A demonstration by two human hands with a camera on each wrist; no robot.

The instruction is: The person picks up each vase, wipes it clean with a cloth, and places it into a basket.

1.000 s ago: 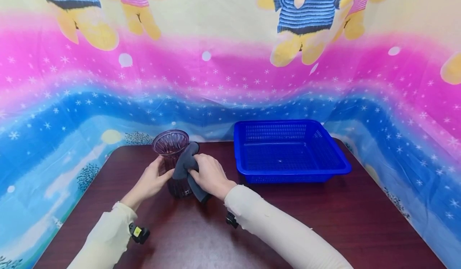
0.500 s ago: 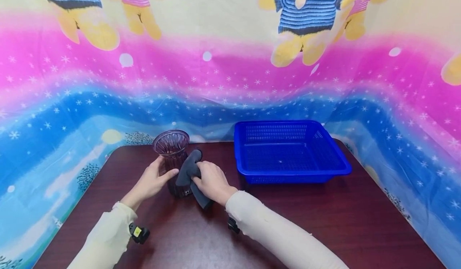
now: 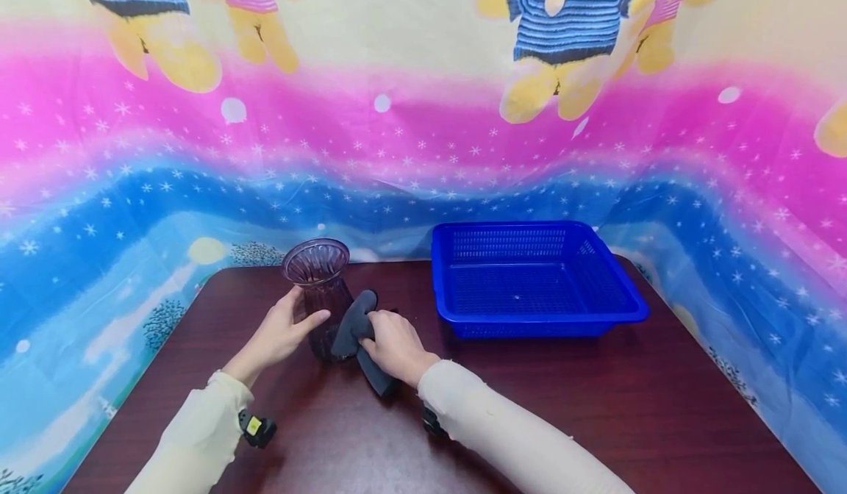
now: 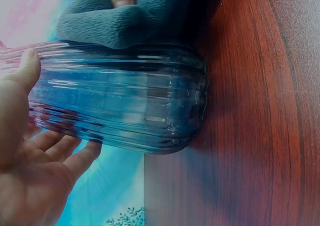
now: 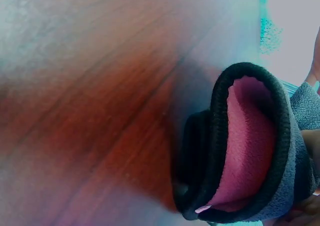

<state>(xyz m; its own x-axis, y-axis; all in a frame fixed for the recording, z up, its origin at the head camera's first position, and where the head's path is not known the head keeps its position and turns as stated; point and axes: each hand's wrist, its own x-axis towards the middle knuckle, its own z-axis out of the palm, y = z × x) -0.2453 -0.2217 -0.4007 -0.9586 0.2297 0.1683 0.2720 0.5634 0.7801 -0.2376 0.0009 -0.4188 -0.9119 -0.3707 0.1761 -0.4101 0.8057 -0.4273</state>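
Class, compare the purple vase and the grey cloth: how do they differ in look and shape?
Surface: the vase is see-through and ribbed; the cloth is opaque and fuzzy.
Colour: the vase is purple in the head view; the cloth is dark grey with a pink inner side.
Shape: the vase has a flared mouth; the cloth is folded.
Both are held, the vase by the left hand, the cloth by the right hand.
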